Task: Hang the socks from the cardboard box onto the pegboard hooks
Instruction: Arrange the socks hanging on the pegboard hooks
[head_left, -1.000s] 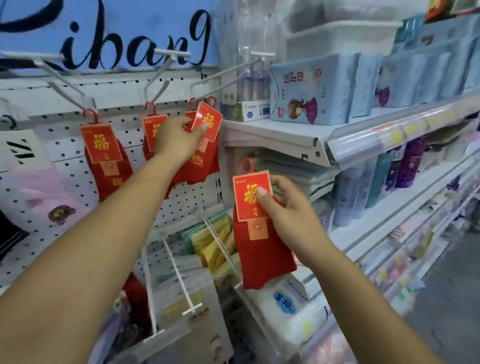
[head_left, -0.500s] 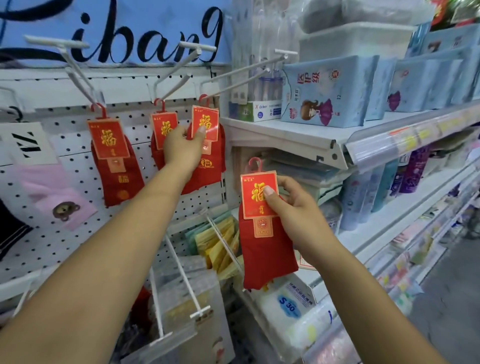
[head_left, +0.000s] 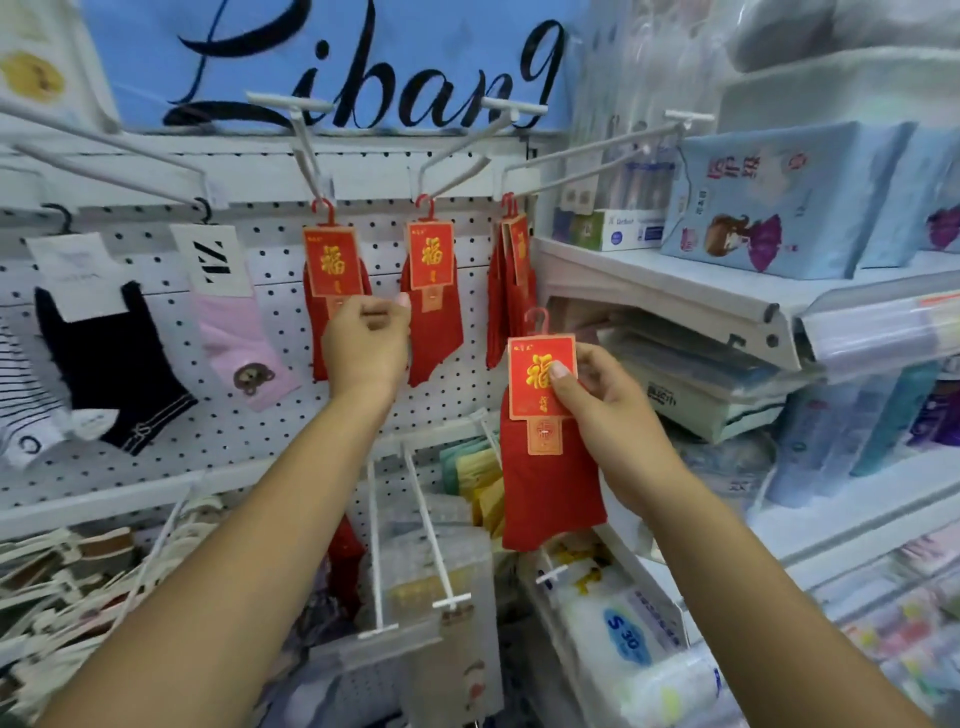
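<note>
Shop aisle: white pegboard (head_left: 234, 431) under a blue sign (head_left: 363, 52), shelves (head_left: 675, 283) of packets to the right. Right hand (head_left: 597, 410) pinches a red sock pack (head_left: 550, 493) by its card, not hung yet, below and right of the hung red socks (head_left: 434, 332). Left hand (head_left: 366, 343) is curled in front of those (can't tell if that grip holds anything).

Soft matt knitted cloth for the red socks (head_left: 550, 499), under a glossy red header card (head_left: 540, 374) with shiny gold print and a smooth red plastic hanger (head_left: 537, 316). Matt white painted metal for the pegboard (head_left: 260, 447); smooth white-coated wire for the pegboard hooks (head_left: 307, 156).
</note>
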